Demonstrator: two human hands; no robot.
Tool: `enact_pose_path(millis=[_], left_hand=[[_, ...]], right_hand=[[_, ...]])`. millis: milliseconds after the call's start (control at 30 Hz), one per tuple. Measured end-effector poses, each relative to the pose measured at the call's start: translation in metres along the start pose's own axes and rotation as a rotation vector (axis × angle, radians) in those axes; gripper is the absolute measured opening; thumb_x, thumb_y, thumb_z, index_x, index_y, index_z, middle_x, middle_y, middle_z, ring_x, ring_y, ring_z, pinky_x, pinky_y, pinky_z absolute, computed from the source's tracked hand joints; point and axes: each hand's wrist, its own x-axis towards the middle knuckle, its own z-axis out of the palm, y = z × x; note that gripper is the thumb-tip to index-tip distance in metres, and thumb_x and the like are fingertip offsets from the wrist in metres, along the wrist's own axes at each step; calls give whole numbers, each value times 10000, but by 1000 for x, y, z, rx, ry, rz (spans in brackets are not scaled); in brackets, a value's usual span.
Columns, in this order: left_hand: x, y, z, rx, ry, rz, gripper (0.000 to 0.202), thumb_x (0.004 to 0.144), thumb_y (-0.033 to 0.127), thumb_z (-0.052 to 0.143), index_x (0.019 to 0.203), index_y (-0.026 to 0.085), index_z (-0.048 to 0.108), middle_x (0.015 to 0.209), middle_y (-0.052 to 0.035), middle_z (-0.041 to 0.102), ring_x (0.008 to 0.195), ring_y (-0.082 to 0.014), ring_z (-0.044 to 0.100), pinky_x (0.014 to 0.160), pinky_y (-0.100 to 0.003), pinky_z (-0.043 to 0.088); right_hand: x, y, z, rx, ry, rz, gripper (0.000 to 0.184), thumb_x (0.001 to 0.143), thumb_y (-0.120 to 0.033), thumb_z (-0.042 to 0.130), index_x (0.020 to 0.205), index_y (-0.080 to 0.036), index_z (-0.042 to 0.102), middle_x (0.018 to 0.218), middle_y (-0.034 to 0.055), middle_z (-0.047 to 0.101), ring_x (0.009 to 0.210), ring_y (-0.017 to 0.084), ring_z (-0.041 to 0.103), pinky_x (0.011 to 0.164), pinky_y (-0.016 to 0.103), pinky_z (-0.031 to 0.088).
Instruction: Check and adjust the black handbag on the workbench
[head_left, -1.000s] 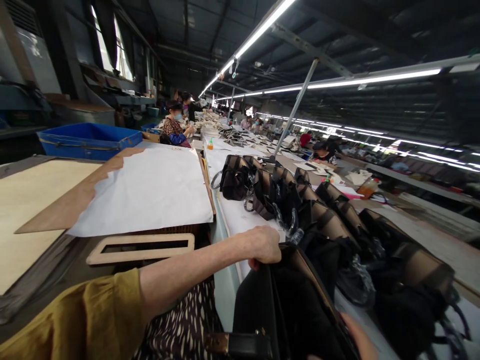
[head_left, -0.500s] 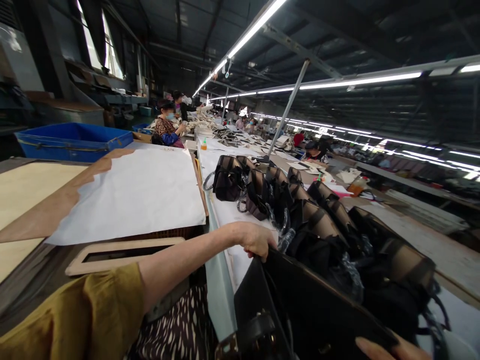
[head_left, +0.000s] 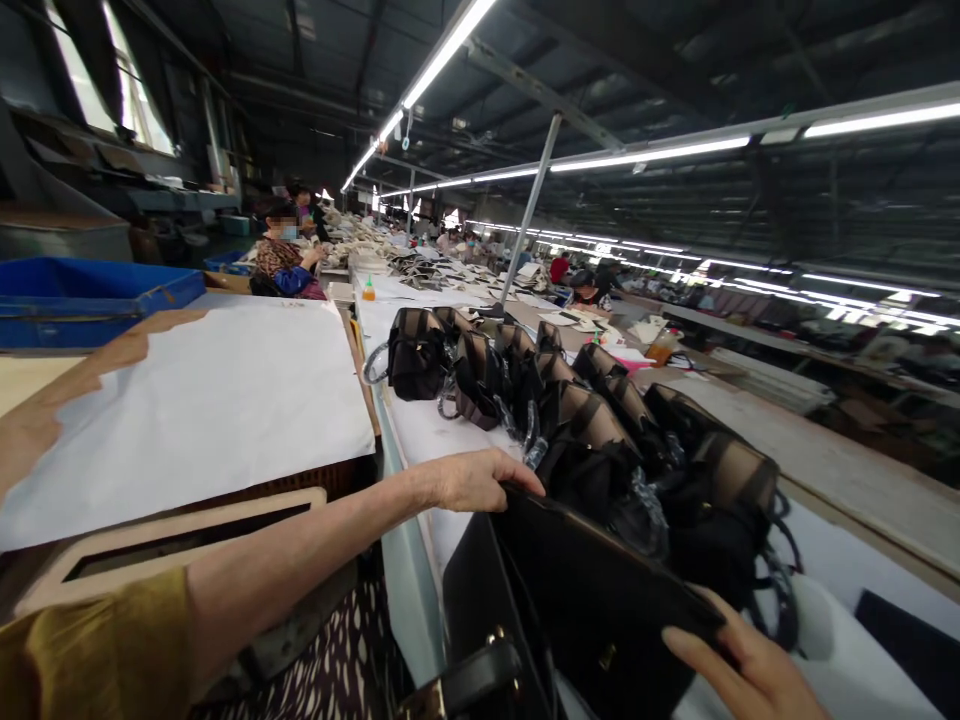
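Observation:
My left hand (head_left: 472, 478) grips the far top edge of a black leather handbag (head_left: 592, 600), fingers curled over its rim. At the bottom right my right hand (head_left: 742, 665) holds the near edge of the same bag, fingers pressed on its dark side. The bag lies tilted across the near end of the white-covered line table (head_left: 840, 560), with its strap and metal buckle (head_left: 480, 675) hanging toward me. Just beyond it runs a row of brown-and-black handbags (head_left: 577, 410) with clear plastic wrapping.
A white paper sheet (head_left: 210, 400) covers the bench on my left, with a wooden frame template (head_left: 172, 535) near me and a blue bin (head_left: 82, 300) behind. Other people sit working farther along the table (head_left: 281, 262). An orange-capped bottle (head_left: 368, 290) stands on the table.
The bag has been tipped flatter and turned toward the right. My right hand has come into view holding its near edge. My view has swung right.

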Motion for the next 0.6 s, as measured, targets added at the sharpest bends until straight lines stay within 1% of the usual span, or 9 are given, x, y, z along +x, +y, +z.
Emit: enact_pose_path(millis=[67,133,200,300,433,600], left_hand=[[0,2,2,8,6,10,544,534,22,394,1010,175,608,896,14,634,847,-133,557,759,-209,410],[1,3,3,19,5,22,550,541,26,391,1026,178,602,898,15,634,850,-130,554,764,-207,404],[1,4,3,37,1,34,546,550,30,391,1034,172,600,916,9,632,867,-134,548,787,-214,398],[-1,5,4,35,0,39,525,561,38,397,1028,160,603,932,2,629,885,-139,541,811,-223,392],[-2,7,3,26,4,25,490,580,53,426,1025,158,602,931,4,625,888,-138,532,832,-231,382],[-2,10,1,18,-2,-19,438,595,76,463,1003,151,603,896,7,621,853,-129,528,807,-220,382]], right_hand=[[-3,-11,2,-23,61,97,576,776,-558,438,1248,-230,417,1130,51,616,1054,222,558,878,297,470],[-5,-18,4,-44,139,145,584,761,-591,430,1243,-262,426,1162,37,598,1075,224,543,895,318,457],[-6,-23,5,-27,179,118,553,751,-588,454,1208,-278,482,1185,23,586,1107,227,520,936,332,426],[-4,-24,7,45,193,74,513,745,-565,490,1136,-243,567,1155,34,608,1104,232,523,975,353,392],[-1,-25,8,95,184,65,495,751,-552,499,1109,-224,595,1149,31,612,1104,229,526,995,389,367],[0,-27,7,43,206,17,467,767,-535,494,1070,-205,625,1108,37,633,1077,238,547,982,385,385]])
